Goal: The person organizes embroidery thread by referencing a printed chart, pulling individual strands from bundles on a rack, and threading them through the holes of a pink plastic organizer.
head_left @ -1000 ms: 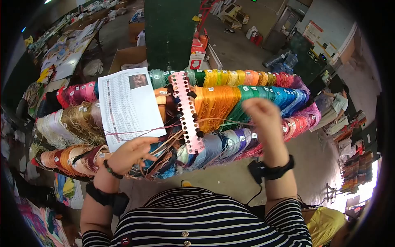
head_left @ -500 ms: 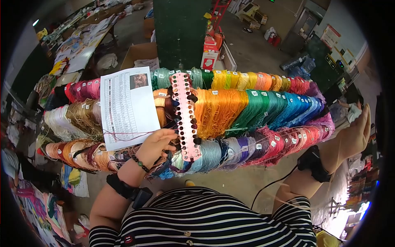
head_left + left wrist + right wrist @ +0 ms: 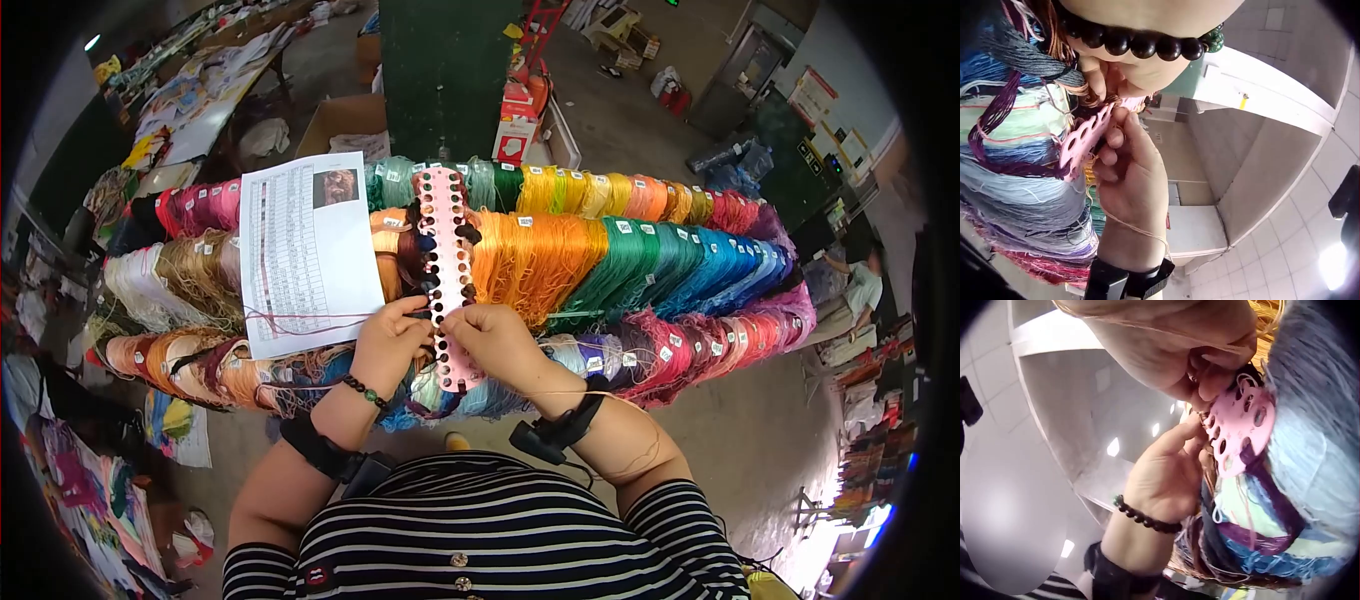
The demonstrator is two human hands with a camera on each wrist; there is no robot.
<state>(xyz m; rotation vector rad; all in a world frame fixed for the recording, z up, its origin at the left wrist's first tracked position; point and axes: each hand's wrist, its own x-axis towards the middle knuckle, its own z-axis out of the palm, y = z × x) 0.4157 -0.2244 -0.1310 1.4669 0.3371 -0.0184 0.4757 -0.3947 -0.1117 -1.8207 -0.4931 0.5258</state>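
A long pink card point(image 3: 450, 250) with holes along both edges lies over the hanging skeins, and dark thread tufts are looped through many of its holes. My left hand point(image 3: 392, 345) is at the card's left edge, its thumb and fingers pinching thread strands there. From the right, my right hand point(image 3: 492, 345) reaches over the card's lower half and pinches a pale peach thread point(image 3: 1132, 227) by the holes. That thread trails back over my right wrist and forearm. The fingertips of both hands nearly meet at the card, and they partly hide the strands between them.
Three rows of labelled thread skeins, among them orange ones point(image 3: 530, 265), hang on a rack. A printed chart sheet point(image 3: 305, 285) lies on them left of the card, with a purple-red strand across its lower part. A green pillar point(image 3: 445, 80) stands behind the rack.
My right hand swung far out to the right, drawing thread, then came back to the card. My left hand moved right to the card's edge and stayed there.
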